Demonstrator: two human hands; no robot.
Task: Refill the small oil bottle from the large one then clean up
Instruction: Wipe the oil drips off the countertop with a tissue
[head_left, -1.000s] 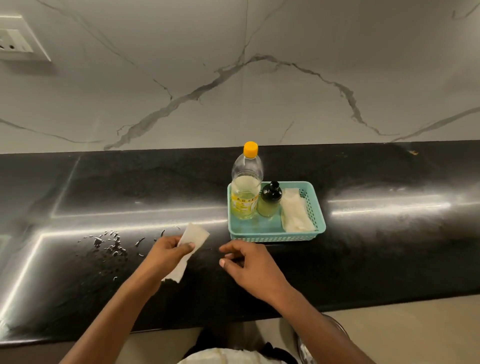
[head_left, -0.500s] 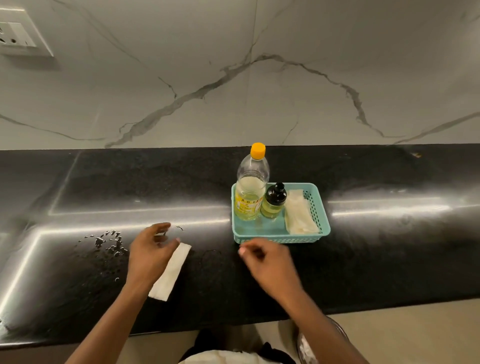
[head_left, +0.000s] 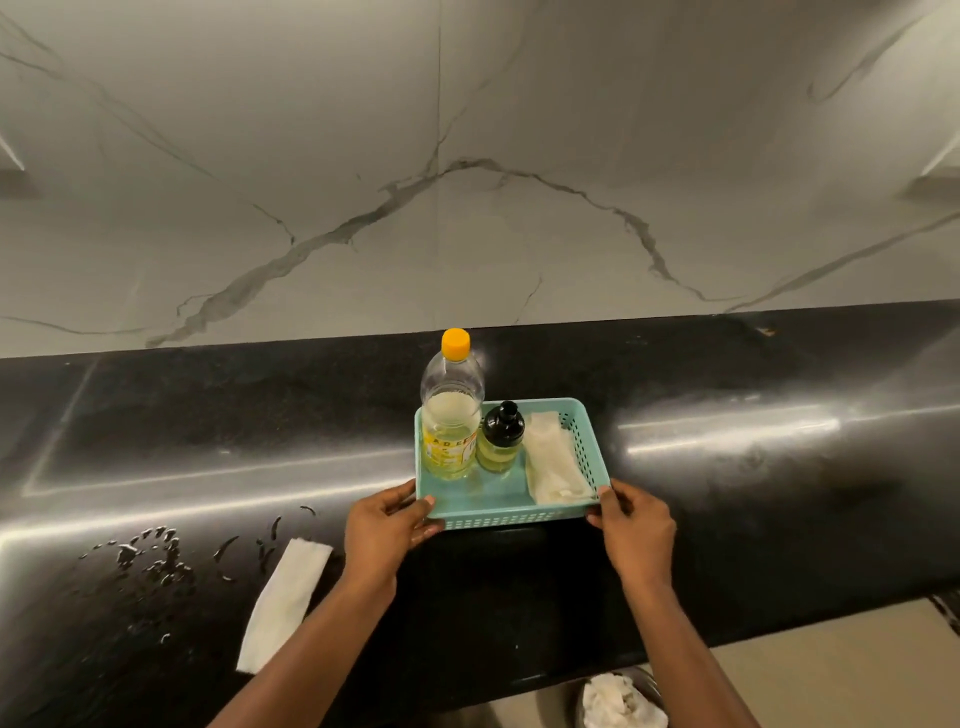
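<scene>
Behind everything stands a big pale wall (head_left: 467, 156) with grey wiggly lines across it. Below the wall runs a long black counter (head_left: 779, 493), shiny where the light hits it. On the counter, near the middle, sits a blue-green basket (head_left: 498, 519) with little holes in its sides. A person's left hand (head_left: 382, 535) grips the near left corner of the basket, with the thumb on the rim and the fingers closed around the side. The right hand (head_left: 631, 530) grips the near right corner the same way. Inside the basket, at the back left, the big bottle (head_left: 451, 415) stands upright with yellow oil in its lower half and an orange cap (head_left: 455, 343) on top. Just beside it, to the right, stands the small bottle (head_left: 500, 441) with a black top, also holding yellow oil. A folded white cloth (head_left: 553, 465) lies along the right side of the basket. Left of the left arm, a white paper towel (head_left: 283, 605) lies flat on the counter. Farther left, small wet drops (head_left: 150, 556) are scattered on the black top. Down at the bottom edge, a round bin (head_left: 621, 699) holds crumpled white paper.
</scene>
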